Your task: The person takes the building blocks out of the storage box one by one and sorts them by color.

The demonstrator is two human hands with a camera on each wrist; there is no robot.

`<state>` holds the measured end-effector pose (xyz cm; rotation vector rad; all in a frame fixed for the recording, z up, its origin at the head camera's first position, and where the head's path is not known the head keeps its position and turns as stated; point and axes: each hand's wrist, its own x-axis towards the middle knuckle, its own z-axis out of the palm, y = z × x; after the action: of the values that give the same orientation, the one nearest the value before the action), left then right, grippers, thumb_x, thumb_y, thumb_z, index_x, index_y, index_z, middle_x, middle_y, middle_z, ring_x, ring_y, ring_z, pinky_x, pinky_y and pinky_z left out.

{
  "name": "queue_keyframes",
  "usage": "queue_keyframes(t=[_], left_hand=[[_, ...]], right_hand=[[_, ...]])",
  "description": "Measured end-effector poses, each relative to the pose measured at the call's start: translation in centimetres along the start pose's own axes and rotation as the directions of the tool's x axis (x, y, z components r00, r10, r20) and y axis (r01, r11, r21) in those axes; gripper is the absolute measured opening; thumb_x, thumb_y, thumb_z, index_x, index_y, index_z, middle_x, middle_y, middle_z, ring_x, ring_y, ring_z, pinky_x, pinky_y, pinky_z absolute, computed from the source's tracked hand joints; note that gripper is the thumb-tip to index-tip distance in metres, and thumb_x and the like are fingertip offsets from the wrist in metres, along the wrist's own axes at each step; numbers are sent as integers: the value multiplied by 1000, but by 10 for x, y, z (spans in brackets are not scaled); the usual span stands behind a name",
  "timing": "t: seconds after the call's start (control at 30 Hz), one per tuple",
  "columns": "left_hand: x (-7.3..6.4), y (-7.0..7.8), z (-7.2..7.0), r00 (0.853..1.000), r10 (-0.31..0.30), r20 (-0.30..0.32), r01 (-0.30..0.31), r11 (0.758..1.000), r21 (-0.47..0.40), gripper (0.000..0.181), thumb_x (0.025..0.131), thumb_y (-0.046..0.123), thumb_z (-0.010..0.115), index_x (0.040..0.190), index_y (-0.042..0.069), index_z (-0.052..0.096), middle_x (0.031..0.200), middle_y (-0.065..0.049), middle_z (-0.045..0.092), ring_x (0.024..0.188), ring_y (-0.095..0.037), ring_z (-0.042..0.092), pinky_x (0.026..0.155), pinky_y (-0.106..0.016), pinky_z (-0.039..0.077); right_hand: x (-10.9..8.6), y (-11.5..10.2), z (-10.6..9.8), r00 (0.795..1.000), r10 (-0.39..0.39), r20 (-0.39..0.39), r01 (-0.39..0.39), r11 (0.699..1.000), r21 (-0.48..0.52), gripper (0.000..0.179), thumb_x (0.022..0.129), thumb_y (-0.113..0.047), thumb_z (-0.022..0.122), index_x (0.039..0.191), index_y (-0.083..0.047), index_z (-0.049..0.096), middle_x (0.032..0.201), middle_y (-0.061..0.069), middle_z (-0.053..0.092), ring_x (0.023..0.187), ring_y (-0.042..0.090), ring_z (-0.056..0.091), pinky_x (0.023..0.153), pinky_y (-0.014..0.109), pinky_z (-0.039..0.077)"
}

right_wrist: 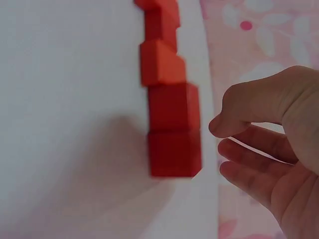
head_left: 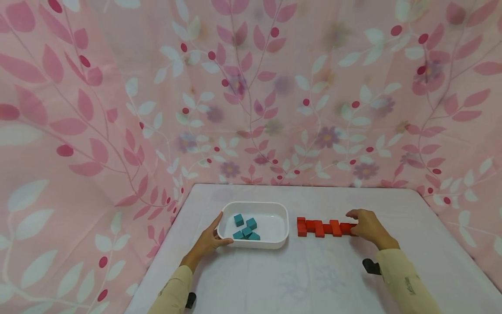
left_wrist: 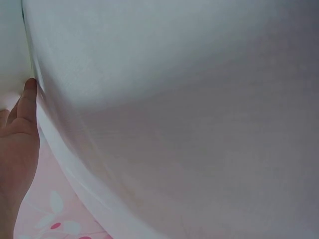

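Note:
A white rectangular tray [head_left: 276,220] holds several teal cubes [head_left: 251,223]. At its front left corner is my left hand [head_left: 207,242], thumb along the front wall and a fingertip up at the left rim. To the right, red blocks [head_left: 319,229] lie in a row, some set crosswise. My right hand [head_left: 368,226] hovers by the row's right end and hides part of it in the head view. In the right wrist view its bent thumb and fingers have a gap between them and hold nothing, beside the red end cube [right_wrist: 172,154].
A white cloth [head_left: 274,274] covers the table. Pink floral fabric [head_left: 251,109] hangs behind it and along the left side. Dark straps [head_left: 371,266] show at the wrists below the sleeves.

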<state>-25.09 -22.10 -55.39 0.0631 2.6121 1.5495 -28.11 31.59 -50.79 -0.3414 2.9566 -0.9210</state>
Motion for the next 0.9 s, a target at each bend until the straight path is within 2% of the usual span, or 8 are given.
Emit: queue_keyframes(t=[0.17, 0.37, 0.63, 0.9], left_hand=[[-2, 0, 0, 1000, -2, -4, 3, 1000, 14, 111, 71, 44, 85, 157, 34, 16, 160, -6, 23, 137, -37, 38, 102, -45, 42], [-1, 0, -2, 1000, 8, 0, -8, 1000, 7, 111, 70, 43, 85, 157, 35, 17, 160, -4, 23, 136, -36, 40, 101, -45, 44], [0, -2, -2, 1000, 0, 3, 0, 1000, -4, 110, 71, 41, 86, 156, 36, 17, 160, -1, 22, 136, -35, 40, 101, -44, 44], [4, -5, -1, 999, 48, 16, -47, 998, -28, 112, 68, 40, 87, 157, 32, 19, 160, -6, 25, 134, -35, 43, 100, -43, 46]], right_hand=[[8, -32, 2, 995, -79, -56, 79, 997, -1, 43, 76, 3, 69, 118, 6, 64, 114, 27, 62, 103, 44, 58, 85, 57, 52], [25, -72, 10, 984, -150, -95, 156, 986, 54, 38, 81, 1, 67, 119, 3, 65, 116, 22, 63, 102, 40, 60, 86, 55, 53], [48, -124, 29, 973, -220, -64, 226, 968, 111, 37, 84, -6, 69, 121, -1, 66, 119, 17, 64, 103, 35, 63, 87, 49, 54], [71, -164, 50, 966, -254, -46, 258, 947, 190, 37, 84, -8, 74, 120, -2, 67, 119, 16, 66, 105, 32, 64, 89, 45, 54]])
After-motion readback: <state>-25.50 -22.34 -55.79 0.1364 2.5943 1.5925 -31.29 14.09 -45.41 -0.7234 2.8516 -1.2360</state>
